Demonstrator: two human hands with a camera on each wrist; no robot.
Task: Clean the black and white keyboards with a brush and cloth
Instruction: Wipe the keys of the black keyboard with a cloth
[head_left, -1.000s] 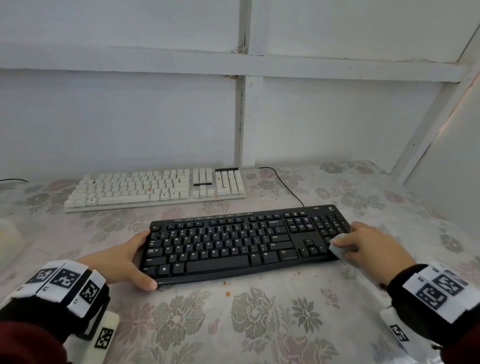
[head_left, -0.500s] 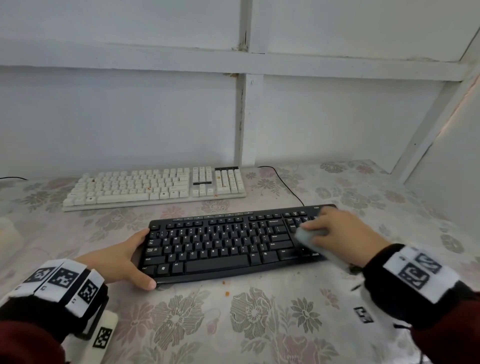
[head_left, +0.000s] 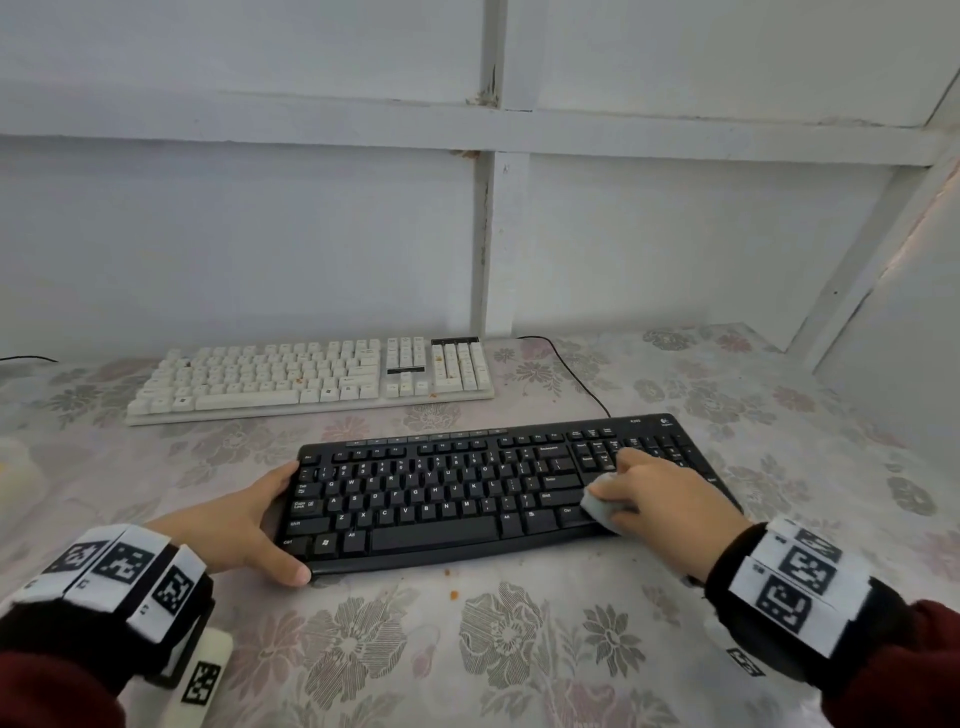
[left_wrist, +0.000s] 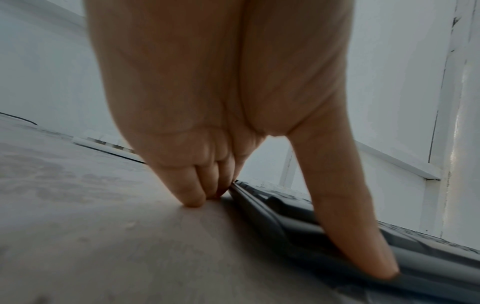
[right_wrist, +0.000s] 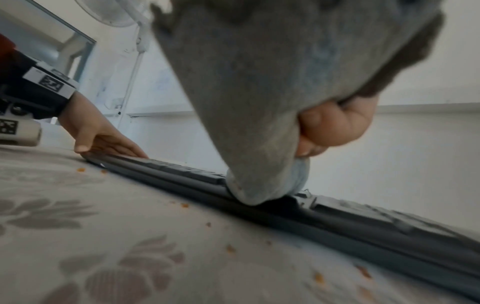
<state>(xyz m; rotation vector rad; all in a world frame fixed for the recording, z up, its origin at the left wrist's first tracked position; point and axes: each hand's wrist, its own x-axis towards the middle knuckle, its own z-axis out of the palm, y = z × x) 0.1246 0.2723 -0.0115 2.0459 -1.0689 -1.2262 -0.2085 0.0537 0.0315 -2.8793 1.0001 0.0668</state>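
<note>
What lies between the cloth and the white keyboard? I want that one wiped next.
Only bare tablecloth separates the black keyboard, where the right hand holds the cloth, from the white keyboard. Nothing visible blocks it.

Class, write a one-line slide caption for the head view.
Right hand wipes black keyboard with cloth; left hand steadies it.

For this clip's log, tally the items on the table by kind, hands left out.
Keyboards: 2, a black keyboard and a white keyboard
Cloths: 1, the cloth on the black keys
Tables: 1, the table itself
Brushes: 0 in view
Total: 4
</note>
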